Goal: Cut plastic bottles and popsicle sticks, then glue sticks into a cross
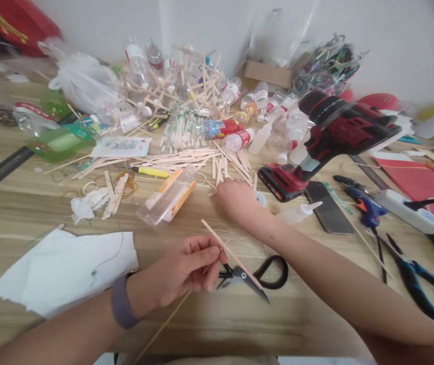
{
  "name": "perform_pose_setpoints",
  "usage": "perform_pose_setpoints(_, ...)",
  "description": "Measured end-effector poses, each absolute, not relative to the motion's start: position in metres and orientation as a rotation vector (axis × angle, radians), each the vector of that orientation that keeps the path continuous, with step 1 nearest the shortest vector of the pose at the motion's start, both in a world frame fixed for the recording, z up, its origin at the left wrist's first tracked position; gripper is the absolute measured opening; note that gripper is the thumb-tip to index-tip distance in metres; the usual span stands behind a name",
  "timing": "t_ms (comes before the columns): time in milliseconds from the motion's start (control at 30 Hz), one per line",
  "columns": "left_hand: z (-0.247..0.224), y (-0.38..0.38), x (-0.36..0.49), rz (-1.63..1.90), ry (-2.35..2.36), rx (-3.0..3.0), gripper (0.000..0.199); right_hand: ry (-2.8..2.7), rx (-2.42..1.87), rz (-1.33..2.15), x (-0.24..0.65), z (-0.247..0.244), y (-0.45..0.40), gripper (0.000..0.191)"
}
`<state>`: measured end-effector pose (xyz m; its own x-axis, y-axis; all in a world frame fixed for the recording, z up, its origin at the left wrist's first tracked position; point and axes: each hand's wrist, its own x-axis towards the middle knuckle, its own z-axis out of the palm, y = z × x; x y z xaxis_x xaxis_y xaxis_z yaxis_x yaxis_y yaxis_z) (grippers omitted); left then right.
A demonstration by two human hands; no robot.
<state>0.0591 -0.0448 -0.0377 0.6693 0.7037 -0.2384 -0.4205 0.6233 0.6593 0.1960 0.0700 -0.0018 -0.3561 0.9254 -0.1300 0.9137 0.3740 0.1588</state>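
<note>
My left hand (194, 263) pinches a wooden craft stick (232, 252) near the table's front, and a thin string (166, 324) trails down from its fingers. Black-handled scissors (244, 276) lie on the table just beneath the stick. My right hand (234, 198) reaches farther out, its fingers bent down at the near edge of a pile of loose craft sticks (222, 170). Whatever its fingertips hold, if anything, is hidden. Left of that hand lies a clear plastic case with orange labels (169, 197).
A red and black cordless drill (331, 137) stands at the right, near a phone (329, 208), a glue gun (369, 205) and pliers (414, 276). Plastic bottles (137, 61) crowd the back. White cloth (68, 266) lies at the left front.
</note>
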Motion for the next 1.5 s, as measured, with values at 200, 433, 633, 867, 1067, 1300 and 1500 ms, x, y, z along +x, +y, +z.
perform_pose_setpoints(200, -0.034, -0.046, 0.061, 0.642, 0.592, 0.661, 0.035, 2.613, 1.783, -0.203, 0.229, 0.015, 0.03, 0.022)
perform_pose_setpoints(433, -0.031, -0.049, 0.065, 0.603, 0.736, 0.745, 0.038, 2.741, 1.883, -1.449, 0.258, -0.007, -0.018, 0.026)
perform_pose_setpoints(633, -0.032, -0.048, 0.066, 0.604, 0.881, 0.799, 0.038, 2.562, 1.867, -1.744, 0.254, -0.014, -0.025, 0.027)
perform_pose_setpoints(867, -0.034, -0.05, 0.068, 0.598, 0.908, 0.799, 0.037, 2.692, 1.758, -1.67, 0.257, -0.015, -0.033, 0.023)
perform_pose_setpoints(1067, -0.037, -0.051, 0.065, 0.57, 0.903, 0.787, 0.036, 2.875, 1.753, -1.453, 0.255, -0.018, -0.033, 0.017)
perform_pose_setpoints(1300, -0.036, -0.049, 0.065, 0.558, 0.912, 0.78, 0.039, 3.043, 1.689, -1.207, 0.256, -0.023, -0.037, 0.011)
perform_pose_setpoints(1500, -0.036, -0.051, 0.065, 0.565, 0.915, 0.775, 0.038, 3.126, 1.718, -0.956, 0.254, -0.024, -0.037, 0.013)
